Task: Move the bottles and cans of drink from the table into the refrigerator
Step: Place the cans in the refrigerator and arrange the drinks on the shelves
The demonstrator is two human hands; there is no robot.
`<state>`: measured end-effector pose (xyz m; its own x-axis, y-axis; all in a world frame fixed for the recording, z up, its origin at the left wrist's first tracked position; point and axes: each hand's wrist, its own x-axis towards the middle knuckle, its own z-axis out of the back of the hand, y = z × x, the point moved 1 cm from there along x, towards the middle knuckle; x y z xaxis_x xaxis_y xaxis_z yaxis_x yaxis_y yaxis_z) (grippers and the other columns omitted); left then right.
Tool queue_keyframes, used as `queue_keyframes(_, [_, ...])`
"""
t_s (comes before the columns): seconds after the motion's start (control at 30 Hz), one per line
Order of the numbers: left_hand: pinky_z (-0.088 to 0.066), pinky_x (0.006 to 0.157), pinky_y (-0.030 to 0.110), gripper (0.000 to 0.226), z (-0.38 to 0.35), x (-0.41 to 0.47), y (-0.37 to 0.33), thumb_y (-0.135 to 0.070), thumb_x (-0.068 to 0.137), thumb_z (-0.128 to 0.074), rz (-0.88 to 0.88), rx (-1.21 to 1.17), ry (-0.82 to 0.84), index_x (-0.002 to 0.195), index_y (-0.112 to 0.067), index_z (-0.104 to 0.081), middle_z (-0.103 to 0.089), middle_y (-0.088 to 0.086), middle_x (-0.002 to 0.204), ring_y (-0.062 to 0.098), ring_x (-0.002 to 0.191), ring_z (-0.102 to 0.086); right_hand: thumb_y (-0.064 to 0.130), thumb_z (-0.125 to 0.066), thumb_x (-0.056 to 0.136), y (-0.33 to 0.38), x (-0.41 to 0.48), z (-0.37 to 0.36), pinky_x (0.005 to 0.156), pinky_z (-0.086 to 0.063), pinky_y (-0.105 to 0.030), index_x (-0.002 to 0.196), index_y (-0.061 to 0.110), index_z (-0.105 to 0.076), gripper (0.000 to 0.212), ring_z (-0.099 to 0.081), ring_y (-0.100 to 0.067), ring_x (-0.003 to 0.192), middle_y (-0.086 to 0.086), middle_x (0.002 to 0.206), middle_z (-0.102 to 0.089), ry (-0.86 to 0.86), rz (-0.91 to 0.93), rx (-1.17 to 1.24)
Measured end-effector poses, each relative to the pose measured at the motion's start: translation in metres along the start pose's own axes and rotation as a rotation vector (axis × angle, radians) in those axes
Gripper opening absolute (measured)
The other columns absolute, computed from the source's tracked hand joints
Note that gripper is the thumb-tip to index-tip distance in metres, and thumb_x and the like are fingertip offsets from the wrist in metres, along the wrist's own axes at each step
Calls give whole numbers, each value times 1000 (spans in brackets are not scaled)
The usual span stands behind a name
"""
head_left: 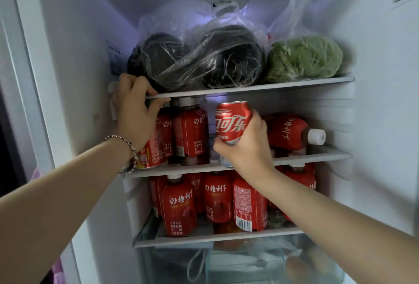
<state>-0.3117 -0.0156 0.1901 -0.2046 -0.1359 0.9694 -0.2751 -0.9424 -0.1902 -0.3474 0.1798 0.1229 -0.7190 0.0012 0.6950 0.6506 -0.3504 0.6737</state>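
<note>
A: Bracing on the upper shelf (260,88) edge, the left hand (133,111) curls its fingers over it. Which step?

B: Loading. Right of the standing bottles (190,134), the right hand (247,147) wraps the cola can (232,122), upright at the middle shelf (317,158) front. Next: slide it into the gap before the lying bottle (292,132); clearance looks tight sideways and overhead.

Clear bag of dark vegetables (199,61) sits touching a wrapped green cabbage (305,58); bottom drawer (172,263) holds plastic bags (269,253).
</note>
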Motion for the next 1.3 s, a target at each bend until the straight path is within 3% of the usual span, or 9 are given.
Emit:
queue_keyframes(0.2, [-24, 75, 13, 17, -1, 1, 0, -11, 79, -70, 2, 21, -14, 81, -3, -54, -34, 1, 96, 8, 87, -31, 32, -76, 75, 32, 1, -59, 105, -40, -40, 138, 5, -27, 83, -44, -23, 123, -9, 131, -39, 296, -19, 121])
queue_keyframes(0.47, [-26, 76, 14, 18, -1, 1, 2, -15, 80, -70, -2, 34, -23, 80, -9, -53, -37, 1, 96, 7, 86, -32, 63, -53, 82, 43, 6, -75, 109, -27, -43, 147, 6, -7, 98, -22, -30, 136, -14, 148, -21, 463, -114, -360])
queue_keyframes(0.57, [-27, 81, 19, 16, 0, -4, -1, -16, 83, -68, -3, 110, -31, 86, -6, -56, -46, 11, 102, 17, 94, -38, 67, -50, 81, 37, 9, -52, 109, -25, -41, 149, 8, -8, 99, -21, -31, 136, -13, 149, -20, 604, 2, -479])
queue_keyframes(0.7, [-40, 88, 43, 14, -6, -22, -3, -17, 86, -60, -165, 145, -88, 95, -7, -55, -47, 19, 108, 36, 101, -45, 48, -43, 95, 6, 26, -11, 106, -29, -36, 140, 7, -33, 62, -31, -30, 130, -16, 139, -35, 407, 148, -600])
queue_keyframes(0.83, [-30, 91, 37, 21, -32, -22, -30, -24, 85, -59, -532, 200, -102, 102, -18, -49, -38, 4, 107, 24, 97, -41, 25, -56, 91, -25, 52, 2, 107, -33, -37, 142, 6, -30, 60, -28, -32, 134, -17, 147, -27, 475, 77, -872])
queue_keyframes(0.93, [-29, 94, 36, 25, -55, -13, -53, -25, 85, -62, -660, 243, -199, 106, -20, -48, -37, 3, 110, 23, 102, -41, 19, -46, 96, -32, 66, -7, 106, -32, -37, 143, 7, -28, 52, -22, -33, 138, -16, 149, -29, 486, 91, -1060])
queue_keyframes(1.03, [-28, 105, 40, 32, -75, -8, -68, -28, 91, -52, -476, 101, -320, 119, -15, -42, -33, 6, 121, 25, 116, -36, 22, -41, 99, -40, 75, -16, 107, -29, -38, 145, 8, -26, 50, -16, -36, 141, -14, 148, -34, 475, 122, -1156])
queue_keyframes(1.17, [-23, 111, 52, 50, -89, -2, -79, -23, 94, -36, 65, -152, -452, 135, 5, -37, -28, 22, 143, 33, 135, -25, 16, -39, 98, -47, 79, -22, 107, -31, -40, 146, 12, -23, 50, -20, -39, 141, -19, 148, -33, 478, 133, -1097])
queue_keyframes(1.3, [-22, 112, 47, 45, -100, 6, -87, -16, 93, -33, 176, -131, -638, 130, 6, -45, -40, 22, 139, 28, 134, -24, 21, -49, 95, -45, 78, -16, 99, -38, -35, 140, 7, -29, 51, -41, -31, 130, -14, 139, -45, 450, 153, -938])
